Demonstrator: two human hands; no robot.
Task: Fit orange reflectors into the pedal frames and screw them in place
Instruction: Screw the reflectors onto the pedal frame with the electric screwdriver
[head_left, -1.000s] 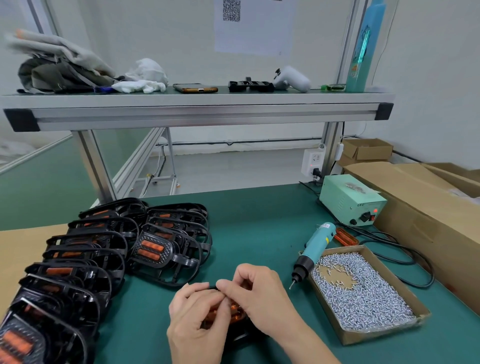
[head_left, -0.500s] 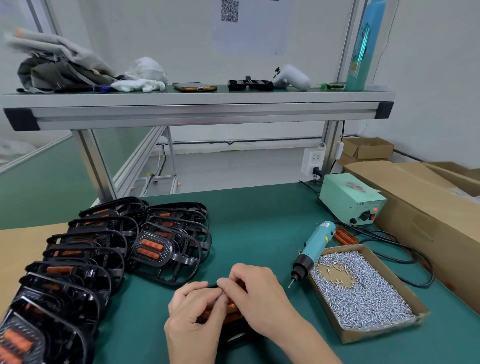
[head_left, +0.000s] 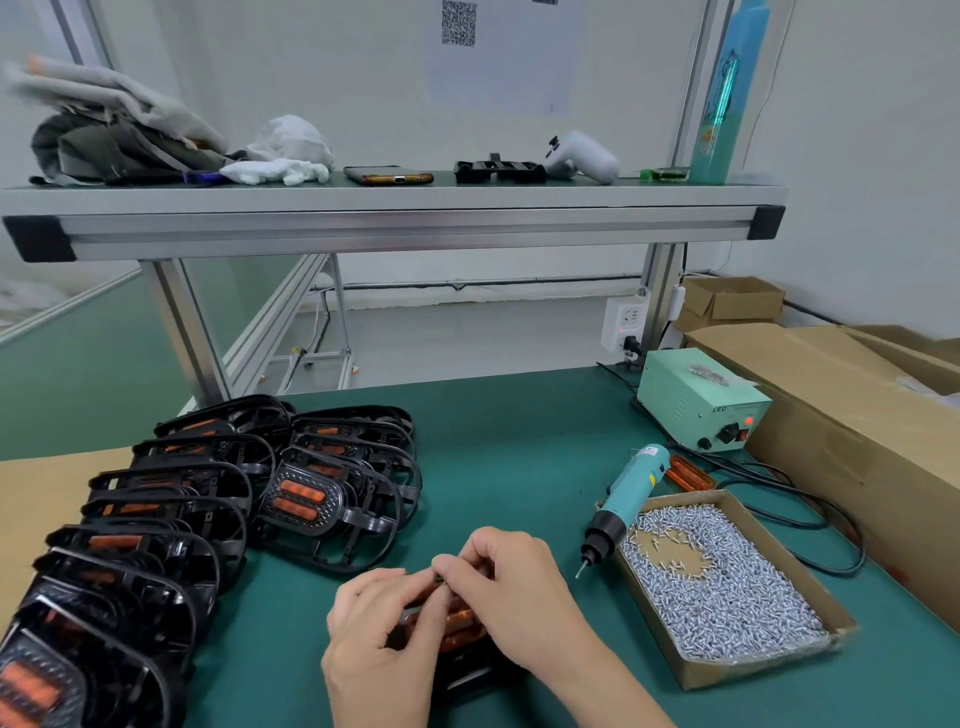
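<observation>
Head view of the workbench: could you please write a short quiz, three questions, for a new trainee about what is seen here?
1. True or false: the right hand holds the electric screwdriver.
2. Where is the box of screws? A) on the upper shelf B) on the table, right of the screwdriver C) on the floor
3. Fill in: the left hand and the right hand both hold one pedal, which has an ____ reflector.

Key: 1 false, the screwdriver lies on the table; 2 B; 3 orange.
</observation>
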